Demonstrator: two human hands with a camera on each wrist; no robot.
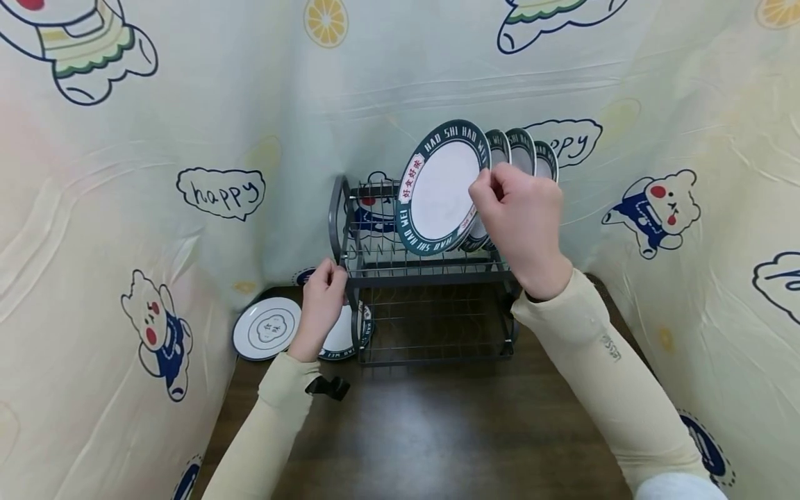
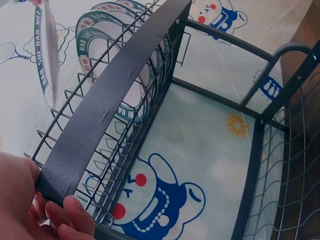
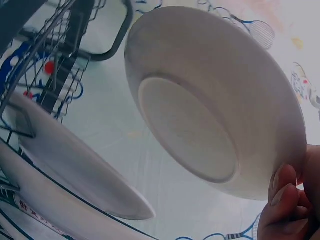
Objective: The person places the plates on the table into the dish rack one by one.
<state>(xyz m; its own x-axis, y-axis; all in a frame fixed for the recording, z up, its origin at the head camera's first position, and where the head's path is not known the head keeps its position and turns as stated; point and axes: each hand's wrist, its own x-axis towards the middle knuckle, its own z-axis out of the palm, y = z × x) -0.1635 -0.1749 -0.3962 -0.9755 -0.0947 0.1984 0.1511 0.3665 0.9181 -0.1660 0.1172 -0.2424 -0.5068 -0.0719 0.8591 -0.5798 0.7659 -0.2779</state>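
My right hand (image 1: 521, 222) pinches the rim of a white plate (image 1: 445, 187) with a dark green lettered border. In the head view this plate overlaps the upper tier of a black dish rack (image 1: 431, 281); the right wrist view shows its plain white underside (image 3: 187, 130), apart from the rack. Several similar plates (image 2: 102, 42) stand on edge in the upper tier, toward its right side. With curled fingers, my left hand (image 1: 323, 302) grips the front left corner of that tier, and the left wrist view shows thumb and fingers around the black bar (image 2: 95, 120).
On the wooden table (image 1: 412, 423), left of the rack, lie a white plate with a line drawing (image 1: 269, 328) and a green-bordered plate (image 1: 340, 337), partly behind the left hand and rack leg. A patterned cloth (image 1: 219, 132) rises around the back and sides.
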